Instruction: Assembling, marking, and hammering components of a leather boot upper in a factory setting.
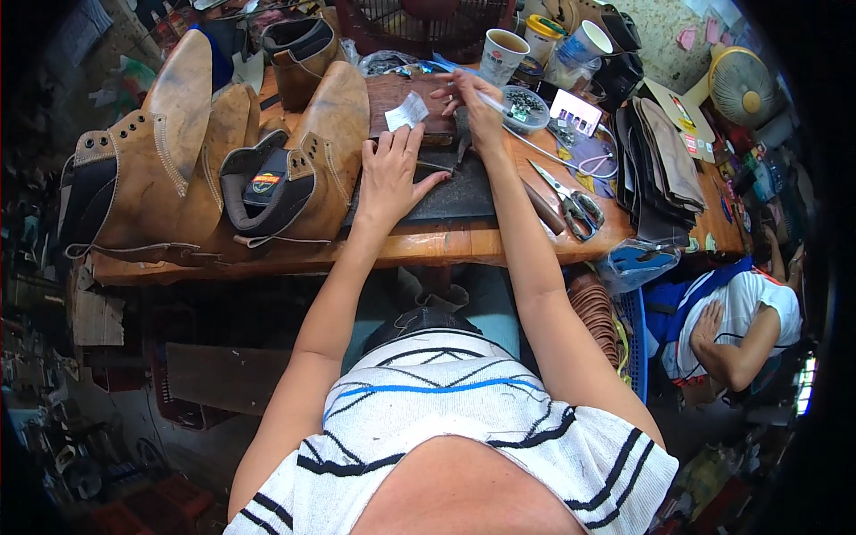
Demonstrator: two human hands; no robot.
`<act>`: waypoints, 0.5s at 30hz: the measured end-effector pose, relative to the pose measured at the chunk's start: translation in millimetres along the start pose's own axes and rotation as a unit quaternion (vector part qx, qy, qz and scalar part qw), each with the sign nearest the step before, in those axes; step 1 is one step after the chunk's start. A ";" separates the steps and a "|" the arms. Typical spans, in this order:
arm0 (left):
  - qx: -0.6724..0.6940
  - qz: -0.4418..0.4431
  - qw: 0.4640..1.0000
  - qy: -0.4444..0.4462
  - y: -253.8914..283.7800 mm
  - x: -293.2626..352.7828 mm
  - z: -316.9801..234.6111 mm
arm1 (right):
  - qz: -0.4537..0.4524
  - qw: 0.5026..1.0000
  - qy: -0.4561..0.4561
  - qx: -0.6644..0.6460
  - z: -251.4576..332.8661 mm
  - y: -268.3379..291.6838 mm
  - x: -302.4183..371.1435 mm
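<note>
My left hand (390, 175) lies over the black work mat (455, 196), thumb stretched out to the side and fingers extended. Its fingertips touch the lower edge of a small white paper slip (407, 112) on a dark reddish-brown block (392, 90). To its right, my right hand (479, 105) is raised near the far side of the mat, fingers bent around a slim whitish pen (491, 102). A dark metal tool (462, 135) stands just beside that hand; its full shape is partly hidden.
Brown leather boots (134, 183) crowd the table's left. Scissors (571, 201), a tub of small metal pieces (524, 109), a phone (575, 114), cups (504, 55) and stacked leather pieces (660, 165) lie right. A fan (428, 27) stands behind. Another person (740, 321) sits at lower right.
</note>
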State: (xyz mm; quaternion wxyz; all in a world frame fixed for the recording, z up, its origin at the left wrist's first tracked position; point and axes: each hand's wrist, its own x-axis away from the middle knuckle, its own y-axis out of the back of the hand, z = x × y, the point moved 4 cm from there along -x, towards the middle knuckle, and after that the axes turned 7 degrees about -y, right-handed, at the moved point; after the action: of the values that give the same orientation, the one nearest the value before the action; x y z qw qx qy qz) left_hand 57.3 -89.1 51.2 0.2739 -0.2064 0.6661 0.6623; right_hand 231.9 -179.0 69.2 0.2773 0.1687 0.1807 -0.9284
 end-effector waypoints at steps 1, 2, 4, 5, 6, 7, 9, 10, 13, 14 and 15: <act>0.003 -0.010 1.000 -0.001 0.3 -0.4 -0.2 | 0.015 0.998 0.026 0.060 7.1 -7.0 2.6; 0.001 -0.011 1.000 0.000 0.3 -0.4 -0.1 | 0.029 0.991 0.053 0.120 11.9 -12.7 4.0; 0.002 0.006 1.000 0.004 -0.5 -0.2 0.0 | 0.042 0.986 0.038 0.156 11.9 -15.7 1.0; 0.002 0.006 1.000 0.004 -0.7 0.1 0.3 | 0.056 0.982 0.044 0.175 13.0 -19.5 -0.3; 0.002 0.002 1.000 0.003 -1.1 0.6 0.6 | 0.071 0.977 0.050 0.195 14.2 -22.8 -1.1; 0.002 -0.001 1.000 0.003 -0.9 0.7 1.0 | 0.071 0.977 0.050 0.195 14.2 -23.4 -1.7; 0.005 0.003 1.000 0.003 -0.8 1.0 2.0 | 0.076 0.972 0.041 0.217 13.4 -24.4 -3.2; 0.009 0.008 1.000 0.001 -0.7 0.7 1.9 | 0.076 0.972 0.042 0.218 10.7 -21.2 -5.5; 0.019 0.003 1.000 0.009 0.6 0.2 0.5 | 0.047 0.950 0.070 0.301 4.8 -8.7 -7.9; 0.019 0.002 1.000 0.009 0.8 -0.1 0.0 | 0.045 0.949 0.062 0.304 3.6 -5.5 -6.8; 0.011 0.006 1.000 0.005 1.1 -0.6 -0.9 | 0.043 0.949 0.054 0.308 2.3 -2.3 -6.1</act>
State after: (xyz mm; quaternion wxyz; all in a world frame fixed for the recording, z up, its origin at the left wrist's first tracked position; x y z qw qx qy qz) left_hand 57.0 -90.0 52.5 0.2689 -0.2027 0.6757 0.6558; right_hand 234.9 -175.4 74.4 0.2416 0.3036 -0.1067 -0.9155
